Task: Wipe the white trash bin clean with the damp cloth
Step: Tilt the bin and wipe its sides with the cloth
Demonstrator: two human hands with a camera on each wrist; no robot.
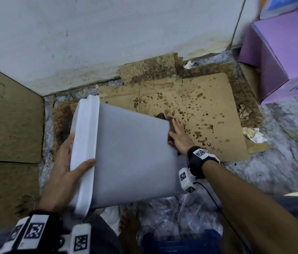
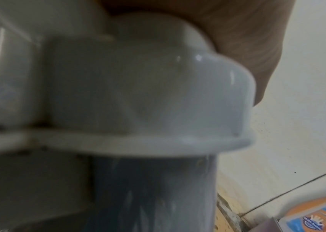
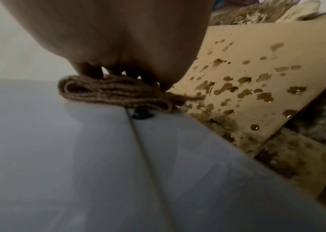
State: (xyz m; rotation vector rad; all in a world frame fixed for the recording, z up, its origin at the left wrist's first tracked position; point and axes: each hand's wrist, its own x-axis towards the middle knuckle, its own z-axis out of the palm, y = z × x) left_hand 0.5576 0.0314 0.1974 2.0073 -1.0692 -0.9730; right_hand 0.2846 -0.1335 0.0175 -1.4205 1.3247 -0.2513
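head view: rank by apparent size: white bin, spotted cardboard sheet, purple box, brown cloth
1. white bin, though nearest the camera
2. spotted cardboard sheet, partly hidden by the bin
3. purple box, cropped by the frame
4. brown cloth, mostly hidden under the right hand

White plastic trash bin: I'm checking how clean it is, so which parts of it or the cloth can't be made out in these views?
- Head view: the white plastic trash bin lies tipped on its side; its inside and underside face away.
- Head view: the folded brown cloth is mostly hidden under the right hand.
- Left wrist view: the bin's rim is blurred; the dark specks cannot be identified. The left hand holds the rim.
- Right wrist view: the small dark spot below the cloth is too blurred to identify.
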